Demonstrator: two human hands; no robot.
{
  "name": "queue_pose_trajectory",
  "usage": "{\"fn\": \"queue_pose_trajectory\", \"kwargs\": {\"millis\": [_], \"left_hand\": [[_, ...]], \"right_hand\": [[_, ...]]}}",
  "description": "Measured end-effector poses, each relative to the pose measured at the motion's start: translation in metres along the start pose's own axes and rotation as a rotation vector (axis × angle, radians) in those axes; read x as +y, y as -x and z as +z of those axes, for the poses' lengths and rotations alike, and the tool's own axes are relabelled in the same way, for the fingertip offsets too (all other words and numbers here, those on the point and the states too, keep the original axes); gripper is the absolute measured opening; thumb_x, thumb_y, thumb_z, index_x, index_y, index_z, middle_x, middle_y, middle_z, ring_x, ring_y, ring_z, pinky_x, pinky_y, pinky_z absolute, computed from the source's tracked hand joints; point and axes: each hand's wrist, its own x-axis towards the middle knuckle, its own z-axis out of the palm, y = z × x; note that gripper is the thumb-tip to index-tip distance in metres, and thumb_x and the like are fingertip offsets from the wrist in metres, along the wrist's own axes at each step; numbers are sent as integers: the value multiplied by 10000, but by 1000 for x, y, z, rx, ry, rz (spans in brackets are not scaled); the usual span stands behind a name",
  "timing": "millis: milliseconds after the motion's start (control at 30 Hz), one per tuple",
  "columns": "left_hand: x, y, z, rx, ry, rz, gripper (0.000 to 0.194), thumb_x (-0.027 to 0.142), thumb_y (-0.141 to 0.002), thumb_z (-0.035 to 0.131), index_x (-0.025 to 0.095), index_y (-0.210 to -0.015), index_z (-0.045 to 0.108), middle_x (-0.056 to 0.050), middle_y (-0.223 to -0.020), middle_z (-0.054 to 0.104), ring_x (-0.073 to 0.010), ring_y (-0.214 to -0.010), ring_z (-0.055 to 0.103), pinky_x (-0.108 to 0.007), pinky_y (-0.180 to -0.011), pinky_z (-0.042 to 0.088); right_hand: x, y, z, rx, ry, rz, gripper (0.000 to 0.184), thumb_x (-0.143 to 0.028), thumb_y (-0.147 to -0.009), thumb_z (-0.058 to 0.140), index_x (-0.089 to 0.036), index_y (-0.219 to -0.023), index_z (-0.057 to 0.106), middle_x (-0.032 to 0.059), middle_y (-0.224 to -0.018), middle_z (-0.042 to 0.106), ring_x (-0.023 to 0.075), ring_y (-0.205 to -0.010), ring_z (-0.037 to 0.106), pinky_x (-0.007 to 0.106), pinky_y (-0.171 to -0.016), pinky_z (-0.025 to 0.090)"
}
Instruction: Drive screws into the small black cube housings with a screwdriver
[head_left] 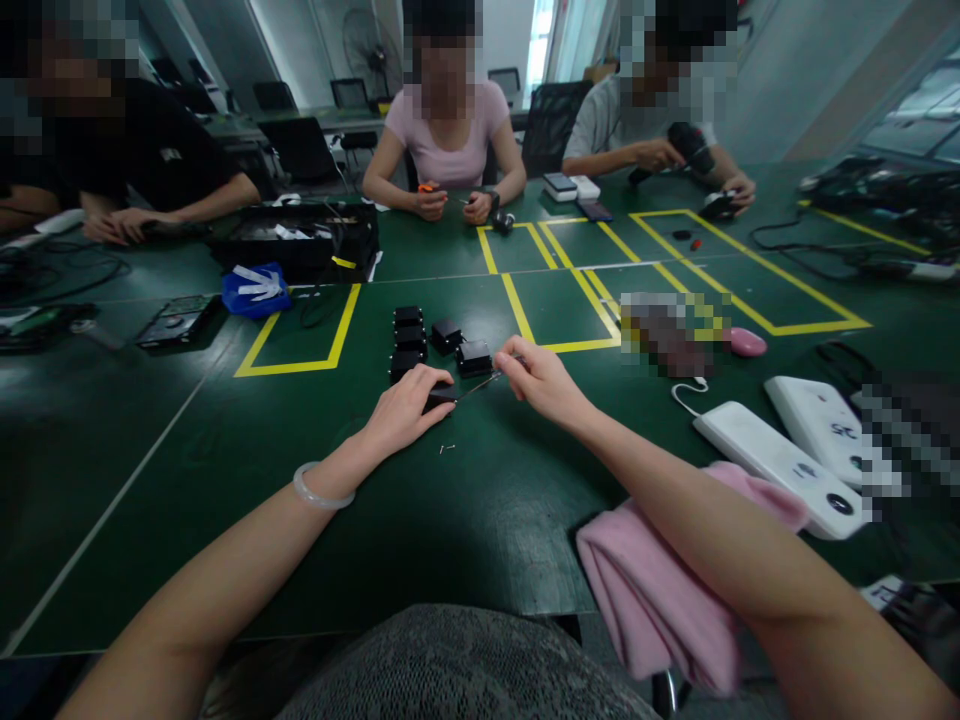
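My left hand (407, 408) is closed around a small black box (441, 398) on the green table, thumb at its near side and fingers over the top. In my right hand (544, 378) is a thin screwdriver (480, 385), its shaft slanting down left so that the tip meets the right end of the box. Most of its handle is hidden by my fingers. Several similar black boxes (409, 335) stand in a column just beyond my left hand, and two more (474, 356) sit to their right. Tiny screws (447, 449) lie on the table nearer to me.
White power strips (784, 470) and a pink cloth (660, 590) lie to the right, the cloth hanging over the table edge. A blue bag (256, 292) and a black bin (300, 240) are at left. Co-workers (454, 140) sit opposite. Yellow tape (334, 330) marks the tabletop.
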Motion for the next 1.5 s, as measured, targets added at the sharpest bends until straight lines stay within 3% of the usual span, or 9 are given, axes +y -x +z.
{"fn": "queue_pose_trajectory", "kwargs": {"millis": [200,433,700,1067,1333,1500], "left_hand": [[0,0,0,-9,-1,-2,277,301,-941,570,228,-1197,496,-77,-1162,574,-264,-1072,592,-400,-824,536],[0,0,0,2,7,3,268,285,-933,579,234,-1184,500,-70,-1147,580,-259,-1080,589,-406,-867,524],[-1,0,1,12,15,32,267,287,-940,574,228,-1187,491,-74,-1146,581,-256,-1070,587,-401,-853,523],[0,0,2,18,11,19,266,286,-936,574,216,-1182,500,-79,-1144,580,-263,-1071,590,-407,-865,530],[0,0,3,30,7,29,257,277,-933,577,212,-1171,503,-76,-1135,584,-257,-1073,591,-406,-884,526],[0,-1,4,27,-4,28,261,275,-928,582,213,-1169,504,-77,-1126,589,-256,-1057,595,-396,-856,532]], "right_hand": [[3,1,2,24,-39,-24,70,-269,-970,444,-218,-934,474,-99,-514,430,95,-426,427,242,-499,328],[0,2,2,13,22,-59,188,-344,-973,472,-210,-843,494,-70,-549,432,106,-508,426,251,-545,317],[-2,4,3,8,29,-120,64,-248,-960,435,-211,-949,486,-34,-675,495,125,-613,477,259,-596,339],[-1,0,2,20,62,-74,217,-351,-968,474,-202,-812,495,-38,-613,472,120,-585,435,261,-587,314],[3,1,3,12,18,-92,100,-279,-974,432,-199,-961,491,-53,-629,473,118,-570,449,254,-591,329],[2,1,3,0,39,-103,190,-347,-979,461,-201,-860,490,-43,-628,475,116,-583,446,258,-595,324]]}}
